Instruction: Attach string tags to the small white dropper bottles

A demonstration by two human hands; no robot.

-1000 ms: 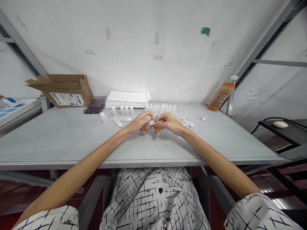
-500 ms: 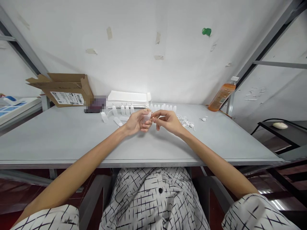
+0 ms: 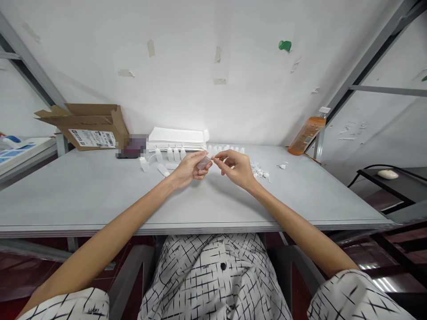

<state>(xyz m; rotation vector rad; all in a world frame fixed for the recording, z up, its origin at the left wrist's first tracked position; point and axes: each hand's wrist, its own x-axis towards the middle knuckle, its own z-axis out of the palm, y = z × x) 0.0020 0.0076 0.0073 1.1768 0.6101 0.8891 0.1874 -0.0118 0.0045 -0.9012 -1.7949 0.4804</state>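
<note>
My left hand (image 3: 193,167) is closed around a small translucent plastic dropper bottle (image 3: 203,163), which tilts up to the right. Thumb and forefinger of my right hand (image 3: 235,166) pinch at the bottle's narrow tip; whether they hold a cap or the nozzle itself is too small to tell. Behind and left of my left hand, several similar bottles (image 3: 171,154) stand upright, and another bottle (image 3: 163,170) lies on its side. To the right of my right hand is a loose pile of small white caps (image 3: 260,172).
On the grey table (image 3: 213,204), a stack of white trays or boxes (image 3: 178,135) lies against the wall. A cardboard box (image 3: 93,126) and a dark blurred item (image 3: 133,146) are at the back left. A bottle of orange liquid (image 3: 307,135) leans at the back right.
My right hand has shifted slightly right, its fingertips now at the bottle's tip. The bottle in my left hand has turned and shows more plainly.
</note>
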